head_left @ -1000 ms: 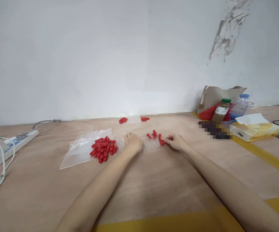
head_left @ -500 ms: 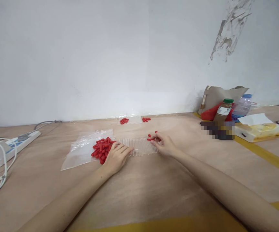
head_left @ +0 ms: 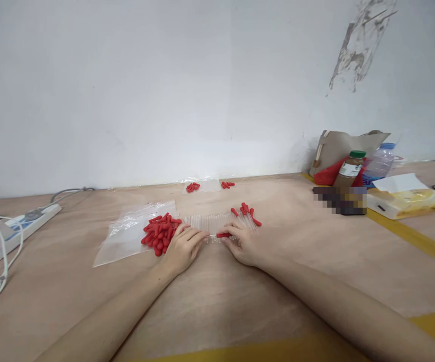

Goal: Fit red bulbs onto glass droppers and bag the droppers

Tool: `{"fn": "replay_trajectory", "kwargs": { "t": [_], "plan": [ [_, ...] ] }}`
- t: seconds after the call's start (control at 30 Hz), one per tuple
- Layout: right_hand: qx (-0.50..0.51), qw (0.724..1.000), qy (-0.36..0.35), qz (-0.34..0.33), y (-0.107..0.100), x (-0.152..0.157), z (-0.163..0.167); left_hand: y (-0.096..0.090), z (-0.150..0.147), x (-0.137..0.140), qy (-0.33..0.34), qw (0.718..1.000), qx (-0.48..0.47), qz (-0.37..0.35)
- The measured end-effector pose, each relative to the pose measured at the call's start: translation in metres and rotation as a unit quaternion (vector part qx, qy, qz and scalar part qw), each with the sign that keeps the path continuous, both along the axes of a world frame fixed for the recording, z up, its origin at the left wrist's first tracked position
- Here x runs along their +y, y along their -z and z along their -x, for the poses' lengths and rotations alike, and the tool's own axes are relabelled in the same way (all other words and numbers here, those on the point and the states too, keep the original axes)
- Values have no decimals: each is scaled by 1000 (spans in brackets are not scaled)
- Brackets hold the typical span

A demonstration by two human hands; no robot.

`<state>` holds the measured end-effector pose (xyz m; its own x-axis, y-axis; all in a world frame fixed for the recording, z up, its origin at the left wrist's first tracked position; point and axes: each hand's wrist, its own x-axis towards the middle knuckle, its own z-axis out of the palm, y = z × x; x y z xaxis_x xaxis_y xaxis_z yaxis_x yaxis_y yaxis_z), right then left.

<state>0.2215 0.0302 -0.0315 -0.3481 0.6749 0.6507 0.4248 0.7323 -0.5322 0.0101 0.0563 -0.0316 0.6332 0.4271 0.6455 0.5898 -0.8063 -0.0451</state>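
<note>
My left hand is closed, pinching a thin clear glass dropper tube that points right. A red rubber dropper bulb sits between the fingers of my right hand, right at the tube's end; whether the tube is inside it I cannot tell. Under and behind both hands lies a row of clear tubes. Several tubes at its right end have red bulbs on their far ends. Beside my left hand, a heap of loose red bulbs rests on a clear plastic bag.
By the wall lie small groups of red bulbs and a clear bag. A white power strip with cables stands left. At right are a green-capped bottle, a tissue pack and a water bottle.
My right hand has come left and nearer with a red bulb, from the row's far right end to the tube in my left hand. The left hand has stayed in place.
</note>
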Motion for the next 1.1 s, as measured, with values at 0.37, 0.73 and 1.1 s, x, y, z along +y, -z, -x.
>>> {"fn": "replay_trajectory", "kwargs": {
  "t": [0.37, 0.73, 1.1],
  "plan": [
    [41, 998, -30, -23, 14, 6, -2, 1, 0, -3, 90, 996, -7, -26],
    [-16, 999, -26, -35, 10, 3, -4, -3, -5, -7, 71, 997, 17, -37],
    [-56, 997, -35, -46, 7, 1, -3, 3, -5, -7, 62, 997, 33, -37]
  ]
}}
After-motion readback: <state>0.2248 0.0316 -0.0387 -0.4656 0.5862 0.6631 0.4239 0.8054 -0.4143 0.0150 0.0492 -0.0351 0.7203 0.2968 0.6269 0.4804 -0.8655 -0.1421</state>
